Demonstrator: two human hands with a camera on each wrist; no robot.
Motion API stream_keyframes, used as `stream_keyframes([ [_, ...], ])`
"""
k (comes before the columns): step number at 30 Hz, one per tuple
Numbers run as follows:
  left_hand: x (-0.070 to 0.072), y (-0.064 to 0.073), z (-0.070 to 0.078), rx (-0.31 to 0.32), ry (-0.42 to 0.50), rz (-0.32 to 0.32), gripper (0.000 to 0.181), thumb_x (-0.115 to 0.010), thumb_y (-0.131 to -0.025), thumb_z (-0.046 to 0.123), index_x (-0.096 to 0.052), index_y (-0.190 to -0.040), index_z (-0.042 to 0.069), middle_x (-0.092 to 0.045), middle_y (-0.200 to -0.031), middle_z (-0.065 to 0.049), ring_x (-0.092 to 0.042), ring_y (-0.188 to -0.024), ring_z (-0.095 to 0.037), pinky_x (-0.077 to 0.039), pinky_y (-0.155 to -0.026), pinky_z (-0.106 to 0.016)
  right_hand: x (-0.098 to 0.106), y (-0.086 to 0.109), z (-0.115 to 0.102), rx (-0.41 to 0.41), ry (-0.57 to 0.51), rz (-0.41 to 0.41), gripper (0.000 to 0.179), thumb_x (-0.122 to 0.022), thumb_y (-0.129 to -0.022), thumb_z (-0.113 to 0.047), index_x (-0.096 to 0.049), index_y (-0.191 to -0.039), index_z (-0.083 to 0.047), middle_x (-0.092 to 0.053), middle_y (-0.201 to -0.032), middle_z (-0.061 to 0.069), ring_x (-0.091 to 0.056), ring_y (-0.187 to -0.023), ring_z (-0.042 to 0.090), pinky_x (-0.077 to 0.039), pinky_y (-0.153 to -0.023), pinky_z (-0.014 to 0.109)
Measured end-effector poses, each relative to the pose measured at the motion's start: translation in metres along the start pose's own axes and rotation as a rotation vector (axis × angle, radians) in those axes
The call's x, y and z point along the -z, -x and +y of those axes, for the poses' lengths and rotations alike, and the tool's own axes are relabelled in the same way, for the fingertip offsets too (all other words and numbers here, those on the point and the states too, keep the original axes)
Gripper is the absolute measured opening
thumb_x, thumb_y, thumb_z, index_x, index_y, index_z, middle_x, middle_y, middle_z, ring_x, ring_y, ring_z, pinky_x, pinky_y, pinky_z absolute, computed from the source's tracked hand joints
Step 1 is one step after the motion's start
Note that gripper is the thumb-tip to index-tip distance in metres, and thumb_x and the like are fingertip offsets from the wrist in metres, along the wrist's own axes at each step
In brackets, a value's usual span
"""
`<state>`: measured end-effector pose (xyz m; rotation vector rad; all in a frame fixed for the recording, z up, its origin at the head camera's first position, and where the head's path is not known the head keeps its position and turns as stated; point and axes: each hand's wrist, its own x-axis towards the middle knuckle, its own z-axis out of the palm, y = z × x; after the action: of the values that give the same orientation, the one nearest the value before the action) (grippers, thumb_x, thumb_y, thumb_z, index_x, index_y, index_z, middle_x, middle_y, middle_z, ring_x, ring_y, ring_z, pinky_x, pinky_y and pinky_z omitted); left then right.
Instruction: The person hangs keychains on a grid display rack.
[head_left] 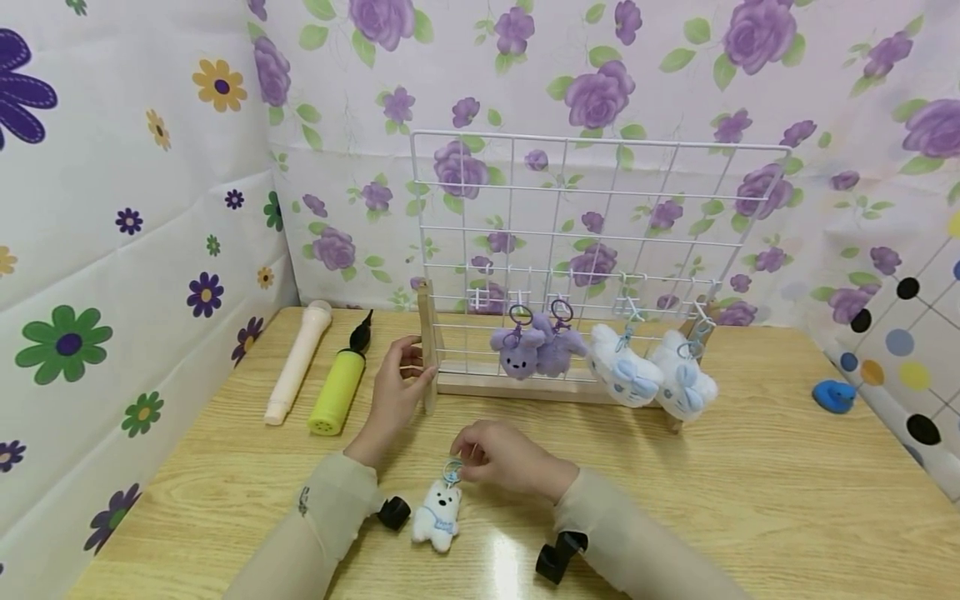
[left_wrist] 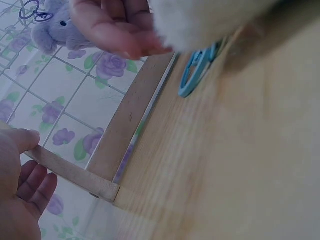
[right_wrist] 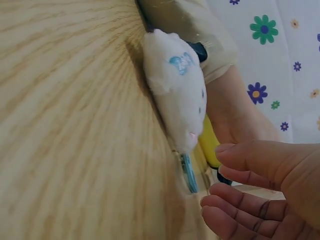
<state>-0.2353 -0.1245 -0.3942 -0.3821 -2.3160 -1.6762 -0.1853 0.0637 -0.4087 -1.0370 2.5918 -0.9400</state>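
Note:
My left hand grips the upright wooden end piece of a white wire grid rack, thumb on one side and fingers on the other. A white plush bear keychain with a light blue bow lies on the table in front of the rack, its blue ring pointing toward the rack. Close by that ring is my right hand. In the right wrist view its loosely bent fingers stand apart from the thumb, with nothing held between them.
Two purple plush keychains and two white ones with blue bows hang from the rack's hooks. Left of the rack lie a yellow hand pump and a pale microphone-shaped stick. A small blue duck sits far right.

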Motion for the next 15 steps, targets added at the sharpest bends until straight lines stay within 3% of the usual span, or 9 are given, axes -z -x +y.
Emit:
stream_keyframes([
  [8,0.0,-0.001,-0.001,0.011,-0.001,-0.001,0.046,-0.06,-0.091,-0.004,-0.042,-0.133,-0.007,-0.053,-0.117,-0.029,-0.055,-0.106,-0.04,-0.047,-0.094,-0.053,-0.004,-0.003,-0.001,-0.039,0.044,-0.017,0.025,-0.074,-0.083,-0.013,-0.068,-0.106,-0.005,-0.066,-0.09,0.005,-0.057,-0.073,0.005,-0.047,-0.067,0.015],
  [15,-0.005,-0.009,-0.033,0.004,0.003,0.028,0.048,-0.063,-0.091,0.002,-0.044,-0.134,0.002,-0.055,-0.118,-0.022,-0.057,-0.105,-0.033,-0.05,-0.092,-0.047,-0.008,-0.007,-0.002,-0.057,0.087,-0.027,0.024,-0.075,-0.083,-0.015,-0.069,-0.104,-0.004,-0.063,-0.089,0.005,-0.057,-0.074,0.007,-0.046,-0.067,0.014],
])
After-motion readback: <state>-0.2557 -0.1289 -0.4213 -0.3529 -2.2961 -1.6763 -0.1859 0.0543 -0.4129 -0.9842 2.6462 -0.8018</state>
